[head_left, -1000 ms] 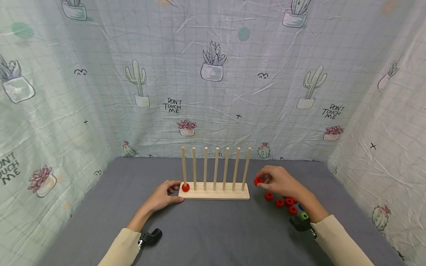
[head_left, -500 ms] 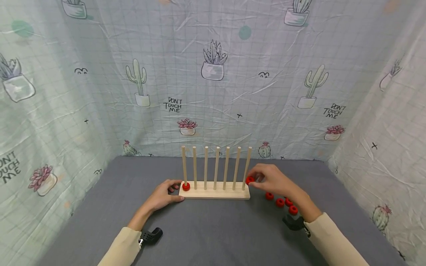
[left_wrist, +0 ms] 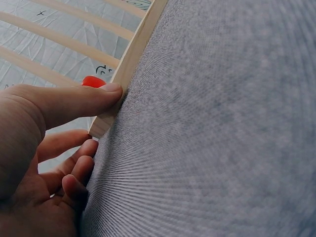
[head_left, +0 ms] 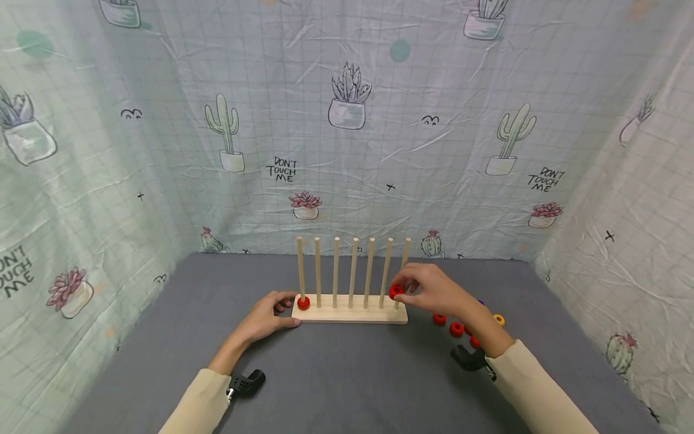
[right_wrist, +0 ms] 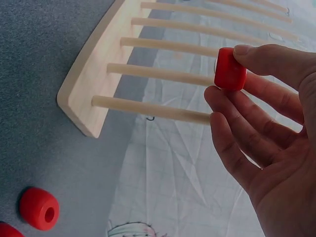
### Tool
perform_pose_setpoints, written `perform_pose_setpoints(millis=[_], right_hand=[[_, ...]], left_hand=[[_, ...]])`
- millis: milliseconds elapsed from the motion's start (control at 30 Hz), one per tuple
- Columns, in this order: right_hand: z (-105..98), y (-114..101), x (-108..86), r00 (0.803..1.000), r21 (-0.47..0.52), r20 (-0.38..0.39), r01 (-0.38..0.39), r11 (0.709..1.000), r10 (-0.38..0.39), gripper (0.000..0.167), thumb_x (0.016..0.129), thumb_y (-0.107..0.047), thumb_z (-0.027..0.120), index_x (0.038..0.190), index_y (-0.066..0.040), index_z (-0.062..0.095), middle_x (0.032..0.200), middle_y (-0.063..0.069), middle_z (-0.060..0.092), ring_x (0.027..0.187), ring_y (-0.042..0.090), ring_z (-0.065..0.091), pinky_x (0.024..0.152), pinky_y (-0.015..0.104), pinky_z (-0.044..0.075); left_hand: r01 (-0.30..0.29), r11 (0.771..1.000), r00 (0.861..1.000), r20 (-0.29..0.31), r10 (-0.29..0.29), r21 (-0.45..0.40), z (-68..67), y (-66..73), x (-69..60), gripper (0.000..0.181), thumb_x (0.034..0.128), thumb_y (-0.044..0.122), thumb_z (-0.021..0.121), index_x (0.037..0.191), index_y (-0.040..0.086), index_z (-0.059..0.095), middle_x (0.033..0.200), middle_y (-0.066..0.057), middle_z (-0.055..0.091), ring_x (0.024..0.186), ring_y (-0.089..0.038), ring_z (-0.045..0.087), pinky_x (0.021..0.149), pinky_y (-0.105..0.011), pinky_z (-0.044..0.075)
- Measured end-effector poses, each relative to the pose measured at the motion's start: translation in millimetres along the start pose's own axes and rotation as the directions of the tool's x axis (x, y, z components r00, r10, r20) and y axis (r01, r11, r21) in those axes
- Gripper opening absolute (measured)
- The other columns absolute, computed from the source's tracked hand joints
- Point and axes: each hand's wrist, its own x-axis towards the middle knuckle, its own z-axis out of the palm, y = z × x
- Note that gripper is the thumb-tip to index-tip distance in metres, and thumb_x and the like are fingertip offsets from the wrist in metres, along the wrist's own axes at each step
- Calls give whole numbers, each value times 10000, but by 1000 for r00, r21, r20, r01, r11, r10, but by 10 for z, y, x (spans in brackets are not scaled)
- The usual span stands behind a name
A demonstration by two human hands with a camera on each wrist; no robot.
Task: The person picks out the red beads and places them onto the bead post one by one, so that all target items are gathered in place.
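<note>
Loading of the stand looks barely begun: a single seated bead (head_left: 303,306), red, sits around the leftmost peg (head_left: 300,265) down at the wooden base (head_left: 349,314), while the other six pegs are bare. The right-hand grip (head_left: 431,286) pinches a held bead (right_wrist: 230,71), also red, between thumb and fingers, above the base's right end and, as far as can be seen, around no peg. The left-hand grip (head_left: 265,317) grasps the base's left end, thumb against the near edge. Counted, there are seven pegs, one base and six red beads in view: one seated, one held, and four loose red beads (head_left: 456,329) on the tabletop (head_left: 347,380), two partly behind the right forearm. One yellow bead (head_left: 502,319) and a sliver of one blue bead (head_left: 481,302) lie beyond it; the forearm may hide more
</note>
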Motion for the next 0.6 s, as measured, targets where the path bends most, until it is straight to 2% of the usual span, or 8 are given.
perform_pose_setpoints(millis=[100, 233, 600], right_hand=[[2, -19, 23, 1000, -1, 2, 2, 1000, -2, 171, 910, -148, 780, 1080, -139, 756, 994, -21, 718, 822, 75, 661, 776, 390, 606], [8, -47, 51, 1000, 1, 12, -7, 1000, 7, 175, 913, -164, 785, 1085, -152, 757, 1010, -29, 720, 830, 54, 660, 780, 349, 606], [14, -149, 122, 998, 2, 6, 58, 998, -58, 160, 926, -176, 778, 1079, -132, 762, 1029, -6, 711, 845, 109, 690, 773, 358, 610]], left_hand=[[1, 1000, 1000, -2, -1, -5, 1, 1, 1, 686, 797, 290, 896, 1394, 78, 636, 1166, -81, 649, 1024, -215, 564, 879, -394, 453], [5, 1000, 1000, -1, -5, -13, 7, 5, 3, 686, 802, 294, 893, 1401, 83, 633, 1175, -80, 650, 1030, -216, 565, 883, -386, 451], [8, 1000, 1000, -3, -8, -24, 9, -9, 4, 685, 798, 281, 894, 1398, 78, 633, 1174, -83, 645, 1028, -219, 557, 882, -395, 446]])
